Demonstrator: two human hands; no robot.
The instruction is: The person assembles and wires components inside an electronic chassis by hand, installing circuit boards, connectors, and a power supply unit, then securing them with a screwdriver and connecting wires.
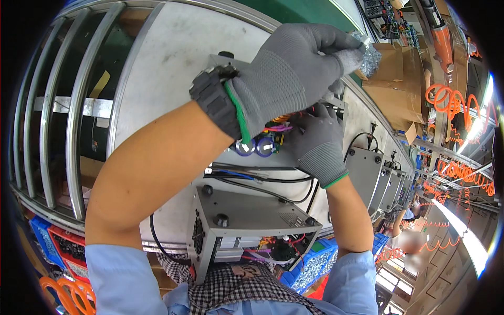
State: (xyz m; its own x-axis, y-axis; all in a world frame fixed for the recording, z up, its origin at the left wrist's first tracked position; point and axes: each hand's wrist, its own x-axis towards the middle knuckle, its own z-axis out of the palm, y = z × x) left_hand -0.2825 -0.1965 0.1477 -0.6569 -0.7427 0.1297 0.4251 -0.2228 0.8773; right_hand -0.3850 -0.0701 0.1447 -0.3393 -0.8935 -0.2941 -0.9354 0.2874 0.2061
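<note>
On the pale worktop point(173, 58), in the head view, a grey metal chassis point(286, 159) lies beneath the person's two gloved hands, with purple ring-shaped parts point(255, 147), a green circuit board and pink and orange wires point(281, 126) showing in the gap between them. The left hand point(296, 71), with a chunky black watch point(214, 100) at its wrist, is raised above the chassis, fingers curled toward the thumb beside a crinkled clear plastic bag point(370, 56); whether it grips anything cannot be told. The right hand point(319, 137) reaches down at the chassis's right end, its fingertips partly hidden, so its grasp cannot be told either. Black cables point(262, 179) run just below the chassis. Nearer the person's checked apron point(236, 291) stands a second grey unit point(252, 212) with black feet on top and wiring visible in its open side. More grey units point(363, 170) line up to the right, and an opened cardboard box point(396, 86) sits beyond the worktop's far edge, near an orange power screwdriver point(442, 48).
</note>
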